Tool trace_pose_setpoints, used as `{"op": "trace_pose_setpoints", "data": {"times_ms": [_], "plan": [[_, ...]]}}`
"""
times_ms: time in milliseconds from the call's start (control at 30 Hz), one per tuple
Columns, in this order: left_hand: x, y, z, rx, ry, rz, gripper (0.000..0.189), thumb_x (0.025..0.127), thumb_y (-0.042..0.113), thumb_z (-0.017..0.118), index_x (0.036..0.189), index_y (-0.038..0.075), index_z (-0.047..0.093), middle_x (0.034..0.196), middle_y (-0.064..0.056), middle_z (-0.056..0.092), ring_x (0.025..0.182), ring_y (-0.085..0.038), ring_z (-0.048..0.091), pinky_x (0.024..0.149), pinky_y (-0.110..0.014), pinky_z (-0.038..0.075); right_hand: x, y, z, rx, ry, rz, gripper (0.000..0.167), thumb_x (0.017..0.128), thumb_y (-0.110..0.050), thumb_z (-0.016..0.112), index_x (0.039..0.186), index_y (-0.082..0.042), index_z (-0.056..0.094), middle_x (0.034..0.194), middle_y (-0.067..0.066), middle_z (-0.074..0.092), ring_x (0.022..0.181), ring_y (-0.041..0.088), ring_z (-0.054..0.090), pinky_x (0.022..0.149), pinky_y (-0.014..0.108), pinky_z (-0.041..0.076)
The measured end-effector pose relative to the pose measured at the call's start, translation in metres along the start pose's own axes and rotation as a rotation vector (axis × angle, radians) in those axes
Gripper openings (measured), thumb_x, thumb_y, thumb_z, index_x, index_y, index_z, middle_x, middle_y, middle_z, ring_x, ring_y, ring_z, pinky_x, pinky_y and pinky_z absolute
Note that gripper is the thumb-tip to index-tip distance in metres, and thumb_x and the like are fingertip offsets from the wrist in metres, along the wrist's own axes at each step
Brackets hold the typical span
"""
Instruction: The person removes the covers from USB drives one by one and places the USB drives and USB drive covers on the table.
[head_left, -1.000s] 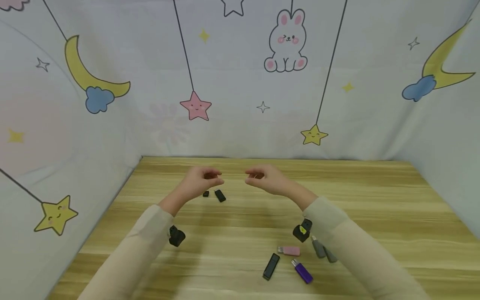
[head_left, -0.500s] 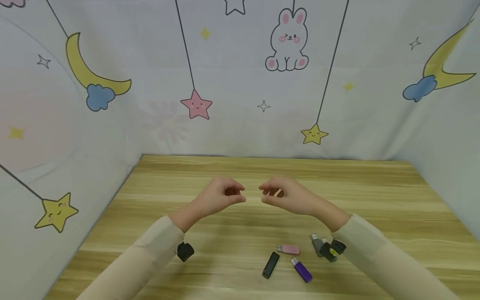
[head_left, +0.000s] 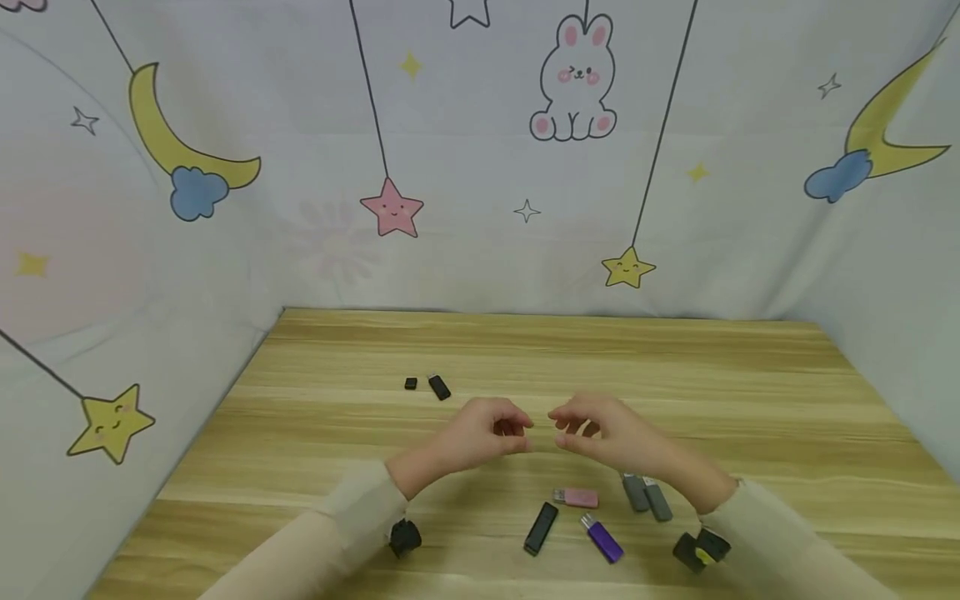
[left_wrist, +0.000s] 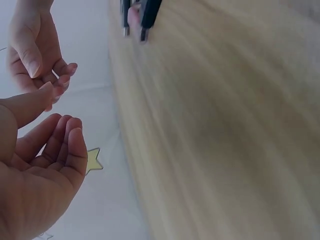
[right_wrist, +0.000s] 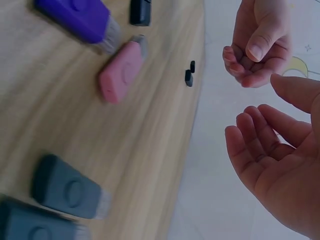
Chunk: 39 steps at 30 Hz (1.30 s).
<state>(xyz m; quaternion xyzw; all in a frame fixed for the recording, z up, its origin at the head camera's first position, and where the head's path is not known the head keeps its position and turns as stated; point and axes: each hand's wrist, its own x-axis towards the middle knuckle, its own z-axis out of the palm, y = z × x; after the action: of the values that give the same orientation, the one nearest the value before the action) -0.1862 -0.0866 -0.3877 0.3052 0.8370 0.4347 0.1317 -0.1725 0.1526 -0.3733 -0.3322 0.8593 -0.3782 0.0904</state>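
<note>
Loosely curled and holding nothing, my left hand hovers over the middle of the table, its fingertips facing those of my right hand across a small gap. That right hand is likewise relaxed, with nothing between thumb and fingers. In the head view, a pink USB stick lies just below the hands. Near it are a purple USB stick, a black USB stick and two grey USB sticks, partly beneath the right wrist. The right wrist view shows the pink stick with its metal plug bare.
Farther back on the left lie another black USB stick and a small black cap. The wooden table ends at a white cloth printed with stars, moons and a rabbit. Each wrist carries a small black camera.
Both hands have moved toward the person and to the right, still facing each other. The back-left black stick and cap, hidden half a second ago, show again. The USB sticks stay in place.
</note>
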Motion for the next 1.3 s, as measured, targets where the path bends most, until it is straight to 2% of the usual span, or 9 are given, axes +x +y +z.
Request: {"op": "trace_pose_setpoints", "data": {"times_ms": [267, 433, 733, 933, 1300], "plan": [[0.007, -0.006, 0.028, -0.014, -0.04, -0.004, 0.025, 0.085, 0.012, 0.074, 0.106, -0.002, 0.07, 0.089, -0.003, 0.066, 0.078, -0.006, 0.056, 0.069, -0.02, 0.048, -0.016, 0.008, 0.012, 0.031, -0.017, 0.008, 0.034, 0.094, -0.018, 0.063, 0.118, 0.005, 0.062, 0.104, 0.013, 0.064, 0.091, 0.012, 0.06, 0.076, 0.027, 0.053], [0.009, -0.006, 0.038, -0.01, -0.065, -0.005, 0.026, 0.083, 0.012, 0.076, 0.104, -0.002, 0.07, 0.089, -0.004, 0.067, 0.077, -0.003, 0.056, 0.07, -0.018, 0.048, -0.023, 0.014, 0.017, 0.011, -0.008, -0.008, 0.034, 0.093, -0.02, 0.065, 0.117, 0.004, 0.063, 0.101, 0.008, 0.064, 0.089, 0.011, 0.061, 0.075, 0.028, 0.053], [0.013, -0.003, 0.049, -0.01, -0.087, -0.006, 0.024, 0.081, 0.011, 0.078, 0.1, -0.002, 0.071, 0.085, -0.002, 0.066, 0.073, 0.0, 0.054, 0.068, -0.017, 0.048, -0.031, 0.024, 0.026, 0.003, -0.008, 0.02, 0.031, 0.09, -0.015, 0.068, 0.116, 0.001, 0.064, 0.099, 0.002, 0.064, 0.089, 0.009, 0.061, 0.075, 0.026, 0.053], [0.015, -0.005, 0.052, 0.02, -0.097, 0.009, 0.022, 0.08, 0.01, 0.078, 0.098, -0.002, 0.072, 0.081, 0.0, 0.064, 0.071, 0.0, 0.051, 0.067, -0.016, 0.046, -0.035, 0.028, 0.032, 0.012, -0.012, 0.052, 0.034, 0.089, -0.022, 0.069, 0.115, 0.0, 0.065, 0.097, 0.0, 0.064, 0.089, 0.011, 0.06, 0.076, 0.026, 0.052], [0.016, -0.006, 0.057, 0.023, -0.144, -0.047, 0.021, 0.078, 0.009, 0.078, 0.094, -0.002, 0.072, 0.074, 0.005, 0.062, 0.066, 0.001, 0.05, 0.062, -0.016, 0.045, -0.035, 0.029, 0.036, -0.031, -0.033, 0.048, 0.039, 0.09, -0.032, 0.067, 0.113, 0.001, 0.065, 0.1, 0.003, 0.064, 0.091, 0.014, 0.061, 0.078, 0.026, 0.052]]}}
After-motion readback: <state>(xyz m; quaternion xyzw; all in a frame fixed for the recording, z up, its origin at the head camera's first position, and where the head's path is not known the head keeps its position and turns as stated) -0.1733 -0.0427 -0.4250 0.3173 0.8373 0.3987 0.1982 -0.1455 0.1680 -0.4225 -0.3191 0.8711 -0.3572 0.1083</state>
